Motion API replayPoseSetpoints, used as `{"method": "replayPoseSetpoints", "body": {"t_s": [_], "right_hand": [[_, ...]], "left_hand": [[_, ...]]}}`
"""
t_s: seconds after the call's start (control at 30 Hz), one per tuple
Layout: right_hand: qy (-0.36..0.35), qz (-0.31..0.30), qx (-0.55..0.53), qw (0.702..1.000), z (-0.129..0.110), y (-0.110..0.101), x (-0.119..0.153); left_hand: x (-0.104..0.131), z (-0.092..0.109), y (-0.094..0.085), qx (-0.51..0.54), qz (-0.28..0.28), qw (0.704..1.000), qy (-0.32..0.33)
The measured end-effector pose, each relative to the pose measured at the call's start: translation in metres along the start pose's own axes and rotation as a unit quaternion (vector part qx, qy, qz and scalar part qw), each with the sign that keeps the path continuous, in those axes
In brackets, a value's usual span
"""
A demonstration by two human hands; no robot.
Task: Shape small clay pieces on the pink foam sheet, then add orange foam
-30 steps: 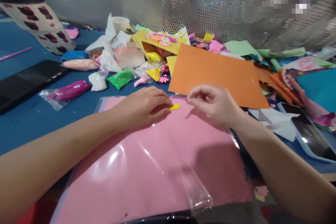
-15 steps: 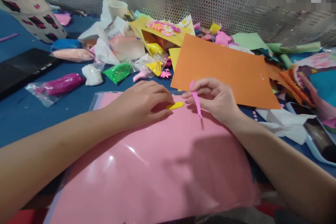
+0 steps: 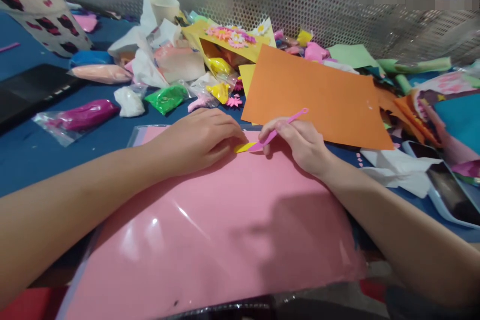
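A flat strip of yellow clay (image 3: 243, 148) lies near the top edge of a pink sheet (image 3: 210, 240) in a clear plastic sleeve. My left hand (image 3: 210, 135) rests on the sheet with its fingers bent over the strip's left end; the fingertips are partly hidden. In my right hand (image 3: 298, 142) is a slim pink plastic clay tool (image 3: 279, 130), gripped like a pen. The ring at its upper end points up and right, while its flat blade lies against the strip's right end.
Behind the hands lie an orange card (image 3: 318, 97), a green clay packet (image 3: 168, 99), a purple clay packet (image 3: 86, 116) and a white clay packet (image 3: 129, 101). A phone (image 3: 455, 187) and crumpled tissue (image 3: 405, 170) lie right, a black device (image 3: 37, 92) left. A perforated metal panel (image 3: 300, 5) stands behind.
My right hand has turned the pink tool from hanging upright to slanting, bringing its blade down onto the yellow strip. The left hand's thumb has drawn in closer to its fingers.
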State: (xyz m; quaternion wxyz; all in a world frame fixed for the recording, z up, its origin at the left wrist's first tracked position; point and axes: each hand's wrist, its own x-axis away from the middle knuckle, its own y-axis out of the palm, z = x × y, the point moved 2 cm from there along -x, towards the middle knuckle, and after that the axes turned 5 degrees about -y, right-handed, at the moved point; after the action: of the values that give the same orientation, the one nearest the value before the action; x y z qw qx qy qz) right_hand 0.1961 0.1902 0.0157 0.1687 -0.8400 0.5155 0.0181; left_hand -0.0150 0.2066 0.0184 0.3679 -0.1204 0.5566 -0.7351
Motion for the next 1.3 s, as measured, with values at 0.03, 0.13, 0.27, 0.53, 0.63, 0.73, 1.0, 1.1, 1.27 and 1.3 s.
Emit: {"method": "replayPoseSetpoints", "body": {"t_s": [0.03, 0.13, 0.27, 0.53, 0.63, 0.73, 1.0, 1.1, 1.27, 1.3], "right_hand": [[0.000, -0.005, 0.001, 1.000, -0.001, 0.001, 0.000], [0.006, -0.010, -0.015, 1.000, 0.000, 0.002, 0.000], [0.002, 0.000, -0.040, 0.999, 0.004, 0.003, 0.001], [-0.011, -0.005, -0.050, 0.999, 0.008, 0.002, -0.001], [-0.009, -0.007, -0.057, 0.998, 0.008, 0.002, -0.001], [-0.011, -0.006, -0.057, 0.998, 0.006, 0.002, -0.002], [0.001, -0.003, -0.052, 0.999, 0.001, 0.003, -0.003], [0.001, -0.005, -0.058, 0.998, 0.000, 0.003, -0.003], [0.007, -0.011, -0.063, 0.998, 0.002, 0.002, -0.003], [0.006, -0.014, -0.063, 0.998, 0.002, 0.002, -0.003]], "left_hand": [[0.000, 0.000, 0.001, -0.004, -0.001, 1.000, 0.002], [0.000, 0.002, 0.004, -0.007, 0.000, 1.000, 0.005], [0.001, 0.005, 0.005, -0.037, 0.002, 0.999, 0.020], [0.003, 0.005, 0.006, -0.060, 0.008, 0.997, 0.036], [0.003, 0.003, 0.007, -0.060, -0.002, 0.998, 0.035], [0.003, 0.003, 0.006, -0.055, 0.000, 0.998, 0.043], [-0.001, 0.010, -0.003, -0.058, -0.020, 0.998, -0.009], [-0.001, 0.010, -0.002, -0.057, -0.022, 0.998, 0.006], [0.000, 0.007, 0.001, -0.069, -0.017, 0.997, 0.034], [0.000, 0.007, 0.001, -0.070, -0.017, 0.997, 0.036]]}}
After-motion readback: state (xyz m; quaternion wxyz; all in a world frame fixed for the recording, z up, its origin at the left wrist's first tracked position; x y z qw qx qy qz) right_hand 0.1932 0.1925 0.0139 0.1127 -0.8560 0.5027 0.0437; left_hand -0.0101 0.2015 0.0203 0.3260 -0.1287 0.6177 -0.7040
